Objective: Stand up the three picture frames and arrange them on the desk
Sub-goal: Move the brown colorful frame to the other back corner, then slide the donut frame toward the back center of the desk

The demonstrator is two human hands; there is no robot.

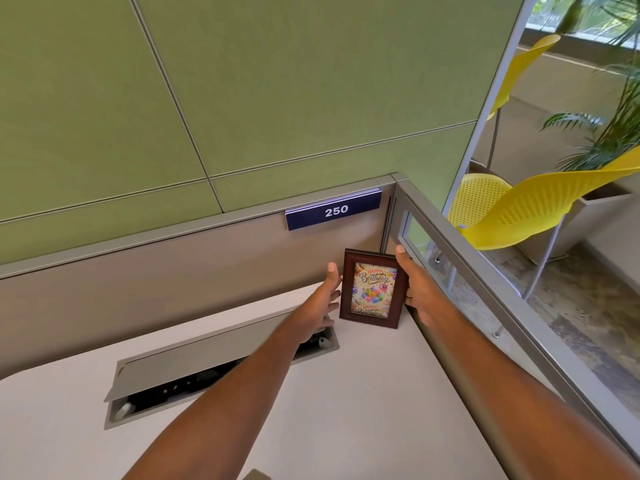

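The picture frame, dark wood around a birthday print, stands upright on the desk in the far right corner, its bottom edge on the surface and its face toward the wearer; the right hand clasps its right edge, thumb along the front rim and fingers wrapped behind, while the left hand is spread open just beside the left edge, and whether a fingertip touches the wood cannot be told; only this one frame is in view, so the task looks early or midway at best; the back stand is hidden, and if it is not fully swung out or sits crooked, the frame would likely tip backward or forward once the right hand lets go; a quick release could also twist it on the smooth top. Just near and left of the frame lies the open cable hatch, its lid raised, and a frame slid that way could catch the rim or drop a corner in; the partition with its number plate closes the far side, the glass side panel closes the right, close to the knuckles; open room lies on the near desk.
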